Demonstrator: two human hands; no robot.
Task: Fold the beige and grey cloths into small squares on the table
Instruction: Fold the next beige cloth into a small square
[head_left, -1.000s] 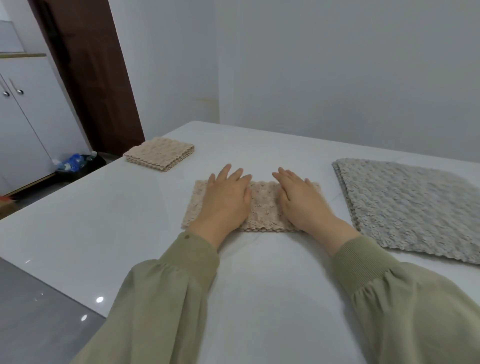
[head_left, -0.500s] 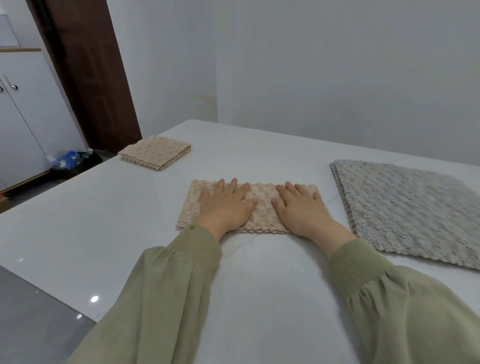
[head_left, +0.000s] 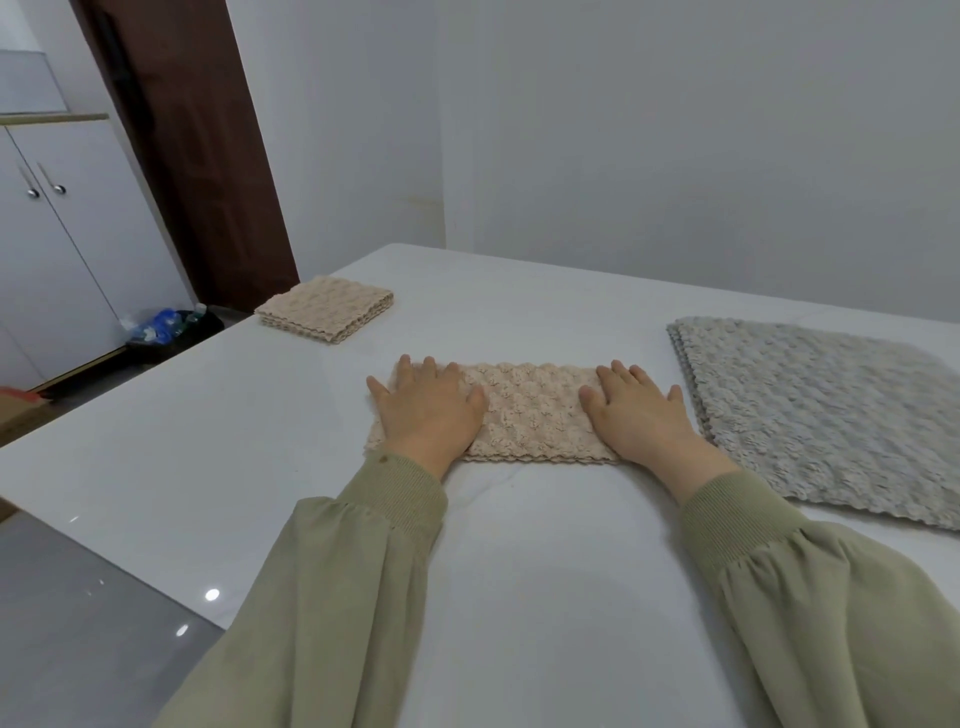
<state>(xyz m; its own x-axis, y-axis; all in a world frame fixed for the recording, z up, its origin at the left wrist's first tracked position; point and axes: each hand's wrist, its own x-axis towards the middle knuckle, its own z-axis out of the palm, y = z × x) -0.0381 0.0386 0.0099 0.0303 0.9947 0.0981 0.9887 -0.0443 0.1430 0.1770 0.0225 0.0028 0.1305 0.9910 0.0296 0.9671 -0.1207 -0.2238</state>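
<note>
Soft, even, cool light fills your view, leaving only faint shadows on the glossy table (head_left: 519, 571). Two small glare spots shine on the floor (head_left: 104, 649) at your left. Wide-angle distortion bends the edges; detail looks slightly soft.

The beige cloth (head_left: 530, 410) in the middle is a warm sand colour, woven in a raised, bubbly shell pattern with a scalloped edge. Back and to its left, the folded beige square (head_left: 324, 309) has the same shade and knobbly pattern. To its right, the grey cloth (head_left: 821, 410) is pale silver-grey with the same bumpy weave. Beneath it the counter (head_left: 519, 571) is glossy white with a faint grey vein. Nearer than it, the sleeves (head_left: 337, 597) are muted olive green, ribbed at the cuffs. Far to its left stand a dark reddish-brown door (head_left: 192, 145) and a white cabinet (head_left: 67, 249) over a shiny grey floor (head_left: 78, 649). Behind it the wall (head_left: 675, 156) is plain pale grey.
</note>
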